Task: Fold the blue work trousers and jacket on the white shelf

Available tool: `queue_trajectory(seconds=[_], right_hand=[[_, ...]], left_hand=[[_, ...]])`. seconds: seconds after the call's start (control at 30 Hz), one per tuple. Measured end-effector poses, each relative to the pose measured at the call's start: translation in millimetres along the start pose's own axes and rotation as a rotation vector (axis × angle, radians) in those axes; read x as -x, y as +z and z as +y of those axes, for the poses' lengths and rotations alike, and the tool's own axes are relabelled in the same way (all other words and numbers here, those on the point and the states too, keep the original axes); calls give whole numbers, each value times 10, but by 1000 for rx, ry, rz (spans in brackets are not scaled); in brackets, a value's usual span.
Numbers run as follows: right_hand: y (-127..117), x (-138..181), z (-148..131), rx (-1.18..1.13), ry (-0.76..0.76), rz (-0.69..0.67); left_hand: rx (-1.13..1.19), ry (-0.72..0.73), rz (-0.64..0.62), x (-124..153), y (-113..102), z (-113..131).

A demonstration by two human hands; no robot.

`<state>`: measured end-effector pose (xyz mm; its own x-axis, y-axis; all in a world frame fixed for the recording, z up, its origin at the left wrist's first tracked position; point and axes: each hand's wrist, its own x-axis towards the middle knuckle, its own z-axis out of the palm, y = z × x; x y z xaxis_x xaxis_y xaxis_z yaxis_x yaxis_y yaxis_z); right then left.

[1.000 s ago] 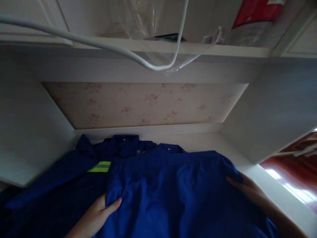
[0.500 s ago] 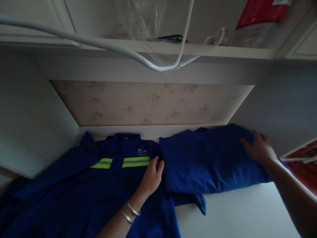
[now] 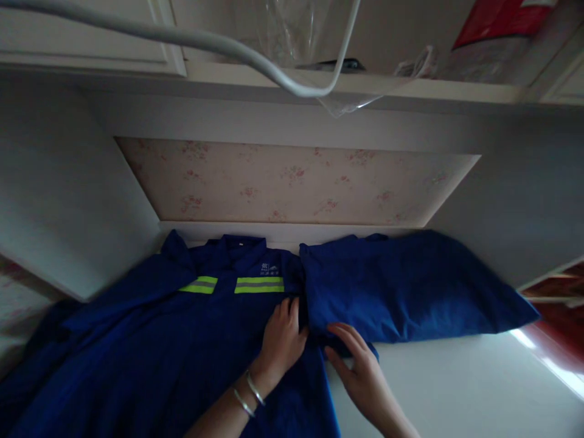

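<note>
A blue work jacket (image 3: 182, 340) with yellow-green reflective stripes lies spread on a white surface (image 3: 456, 389), collar toward the wall. To its right sits a folded blue garment (image 3: 410, 292), lying lengthwise along the back wall. My left hand (image 3: 283, 340), with two bracelets on the wrist, rests flat on the jacket by its right edge. My right hand (image 3: 360, 371) lies beside it, fingers spread, touching the near left corner of the folded garment. Neither hand grips anything.
A floral-papered back wall (image 3: 296, 182) and white side panels enclose the recess. Overhead is a shelf (image 3: 410, 91) with a clear plastic bag (image 3: 292, 30), a red package (image 3: 497, 18) and a white cable (image 3: 274, 73) hanging in a loop. Red flooring (image 3: 556, 310) shows at the right.
The folded blue garment was pushed right off the jacket toward the wall. My right hand has left its far end and come back beside my left hand.
</note>
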<state>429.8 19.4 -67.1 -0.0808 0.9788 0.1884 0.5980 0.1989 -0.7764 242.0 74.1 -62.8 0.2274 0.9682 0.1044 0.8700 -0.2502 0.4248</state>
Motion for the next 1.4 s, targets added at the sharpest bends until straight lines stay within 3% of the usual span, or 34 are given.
queue_trajectory(seconds=[0.07,0.17,0.27,0.37,0.5,0.6,0.7,0.77,0.9,0.97,1.07,1.17,1.3,1.4], right_hand=[[145,-41,-7,279,-139,88],[218,-154,61,579,-187,162],[133,-305,165,697,-135,191],[-11,-444,249,733,-77,272],[-105,-549,322,711,-41,331],[-66,-538,327,713,-64,306],[47,-402,209,718,-104,273],[167,-255,37,655,-181,245],[511,-59,-395,358,-341,13],[711,-107,-540,211,-238,-91],[986,-299,-604,161,-1,-137],[1150,-437,-602,194,30,-221],[1064,-465,-696,130,-46,-292],[661,-558,-765,-95,17,-188]], left_hand=[[-9,38,-10,-140,33,25],[5,93,-35,-235,49,-23],[65,98,10,-188,-42,-144],[157,31,147,-35,-253,-340],[272,-159,403,295,-601,-773],[383,-418,585,646,-797,-1143],[519,-695,722,1001,-884,-1378],[573,-718,772,1165,-892,-1415],[730,-592,692,1228,-830,-1314],[707,-549,593,1187,-765,-1256],[643,-511,487,1163,-633,-1215],[598,-519,354,1208,-502,-1235],[444,-362,307,1241,-483,-1262],[447,-289,329,1166,-665,-1097]])
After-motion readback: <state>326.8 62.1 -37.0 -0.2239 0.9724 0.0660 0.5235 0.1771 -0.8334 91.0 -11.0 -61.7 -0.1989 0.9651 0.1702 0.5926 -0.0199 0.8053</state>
